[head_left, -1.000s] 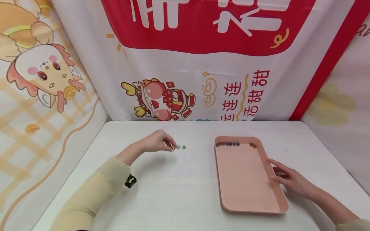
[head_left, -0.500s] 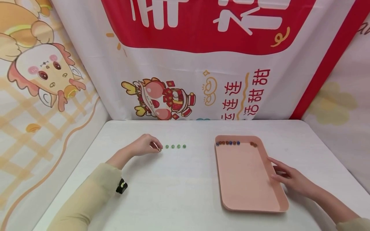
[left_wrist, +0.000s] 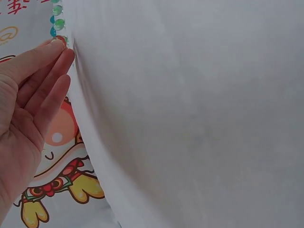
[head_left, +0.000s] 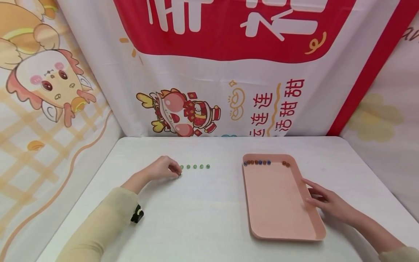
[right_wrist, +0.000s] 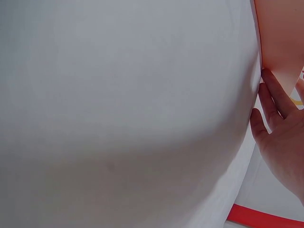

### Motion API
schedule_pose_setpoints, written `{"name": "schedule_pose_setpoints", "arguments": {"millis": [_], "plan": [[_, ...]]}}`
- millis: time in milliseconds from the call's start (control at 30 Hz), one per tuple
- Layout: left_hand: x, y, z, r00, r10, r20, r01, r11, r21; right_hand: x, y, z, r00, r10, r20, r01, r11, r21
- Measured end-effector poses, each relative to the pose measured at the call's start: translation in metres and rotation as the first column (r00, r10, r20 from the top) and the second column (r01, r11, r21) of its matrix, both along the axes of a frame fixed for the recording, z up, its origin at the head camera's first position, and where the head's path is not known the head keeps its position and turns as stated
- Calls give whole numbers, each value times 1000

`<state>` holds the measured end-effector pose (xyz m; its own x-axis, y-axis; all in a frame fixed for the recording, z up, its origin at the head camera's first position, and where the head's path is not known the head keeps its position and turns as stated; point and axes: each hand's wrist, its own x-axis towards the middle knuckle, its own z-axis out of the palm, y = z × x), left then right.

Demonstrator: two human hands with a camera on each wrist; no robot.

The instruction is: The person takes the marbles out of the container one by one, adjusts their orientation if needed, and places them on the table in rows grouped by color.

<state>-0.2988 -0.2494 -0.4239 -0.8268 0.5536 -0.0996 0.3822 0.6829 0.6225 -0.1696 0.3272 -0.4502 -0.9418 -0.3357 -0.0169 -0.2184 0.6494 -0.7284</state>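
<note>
My left hand [head_left: 162, 168] is at the left end of a row of green marbles [head_left: 195, 166] on the white table. Thumb and fingertips pinch a small reddish-brown marble [left_wrist: 61, 41], mostly hidden by the fingers, just on the near side of the row's last marble. On the right lies a pink rectangular tray [head_left: 278, 203], and my right hand [head_left: 334, 206] rests at its right side. Its fingers [right_wrist: 280, 97] lie fairly straight against the tray's outer wall, fingertips at the rim.
Inside the tray, blue and brown marbles [head_left: 260, 162] line the far wall, with two brown marbles [head_left: 286, 164] apart near the far right corner. Printed cloth walls [head_left: 226, 109] close off the table's back and sides.
My left hand has moved left along the row, then slightly nearer. More green marbles now show in the row to its right. The right hand and tray have stayed in place.
</note>
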Motion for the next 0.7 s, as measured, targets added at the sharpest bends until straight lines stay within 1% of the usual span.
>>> {"name": "schedule_pose_setpoints", "arguments": {"millis": [100, 200, 333, 567, 700], "plan": [[1, 0, -2, 1000, 15, 2, -15, 1000, -7, 0, 0, 0, 1000, -3, 5, 3, 1000, -1], [1, 0, -3, 1000, 10, -6, -10, 1000, -12, 0, 0, 1, 1000, -17, 20, 17, 1000, -4], [1, 1, -2, 1000, 20, -2, -20, 999, -24, 0, -1, 2, 1000, -11, 21, 11, 1000, 1], [0, 2, -4, 1000, 30, 2, -30, 999, -33, 1, -3, 3, 998, -21, 65, 21, 1000, -2], [0, 2, -5, 999, 34, 6, -34, 999, -30, 1, -3, 2, 998, -25, 61, 26, 1000, -1]]}}
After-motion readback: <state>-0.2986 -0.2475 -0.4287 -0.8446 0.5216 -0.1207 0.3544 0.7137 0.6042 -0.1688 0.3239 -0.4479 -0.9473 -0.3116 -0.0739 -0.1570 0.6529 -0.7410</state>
